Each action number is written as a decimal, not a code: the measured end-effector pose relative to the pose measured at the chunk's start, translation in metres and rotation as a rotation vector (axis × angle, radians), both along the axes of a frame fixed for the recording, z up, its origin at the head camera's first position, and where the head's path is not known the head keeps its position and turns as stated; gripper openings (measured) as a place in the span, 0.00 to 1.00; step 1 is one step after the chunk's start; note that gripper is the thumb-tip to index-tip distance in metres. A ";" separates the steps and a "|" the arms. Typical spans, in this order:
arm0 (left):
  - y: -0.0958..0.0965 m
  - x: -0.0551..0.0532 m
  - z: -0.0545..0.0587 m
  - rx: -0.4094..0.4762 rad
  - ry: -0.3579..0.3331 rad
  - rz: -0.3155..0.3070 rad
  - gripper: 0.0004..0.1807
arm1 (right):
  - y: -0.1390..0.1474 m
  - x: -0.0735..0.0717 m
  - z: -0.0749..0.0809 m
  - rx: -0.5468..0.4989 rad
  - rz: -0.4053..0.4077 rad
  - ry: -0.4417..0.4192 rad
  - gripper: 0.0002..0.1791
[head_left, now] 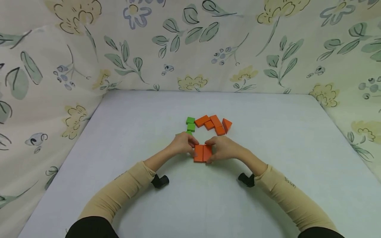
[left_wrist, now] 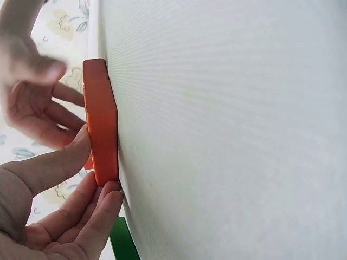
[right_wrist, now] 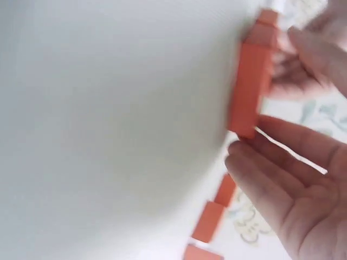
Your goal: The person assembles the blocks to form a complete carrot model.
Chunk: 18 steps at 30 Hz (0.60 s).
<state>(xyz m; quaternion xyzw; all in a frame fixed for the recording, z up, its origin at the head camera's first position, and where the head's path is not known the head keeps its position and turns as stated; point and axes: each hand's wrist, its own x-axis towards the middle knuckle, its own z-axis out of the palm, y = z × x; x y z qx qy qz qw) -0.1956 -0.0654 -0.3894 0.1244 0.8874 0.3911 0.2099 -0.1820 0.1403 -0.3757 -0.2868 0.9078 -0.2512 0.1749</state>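
Two orange rectangular blocks lie side by side on the white table, a left one (head_left: pixel 198 153) and a right one (head_left: pixel 207 152). My left hand (head_left: pixel 182 144) is at the left block and pinches it. In the left wrist view, the thumb presses the face of an orange block (left_wrist: pixel 102 124) while the fingertips meet its end. Around the right block is my right hand (head_left: pixel 224 148). Its fingers (right_wrist: pixel 260 173) lie nearly straight against the end of an orange block (right_wrist: pixel 250 86) in the right wrist view, with the thumb slightly apart from it. Motion blurs that view.
Beyond the hands, several green blocks (head_left: pixel 191 127) form a short column, partly hidden by the left hand. Several orange blocks (head_left: pixel 202 120) continue rightward in an arc, with an orange triangular block (head_left: pixel 227 125) at its right end. Floral cloth (head_left: pixel 190 66) hangs behind the table (head_left: pixel 268 132).
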 end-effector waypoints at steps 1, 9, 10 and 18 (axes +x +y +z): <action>0.000 0.000 0.000 -0.005 0.003 0.001 0.20 | 0.000 -0.004 0.002 -0.005 -0.015 -0.012 0.32; 0.003 0.000 0.004 -0.041 0.018 0.000 0.21 | 0.001 -0.052 0.006 -0.104 -0.339 -0.058 0.27; 0.003 0.000 0.004 -0.042 0.017 0.000 0.21 | 0.001 -0.057 0.005 -0.113 -0.386 -0.058 0.26; 0.002 0.000 0.003 -0.047 0.005 0.018 0.21 | -0.005 -0.082 -0.007 -0.187 -0.500 -0.015 0.23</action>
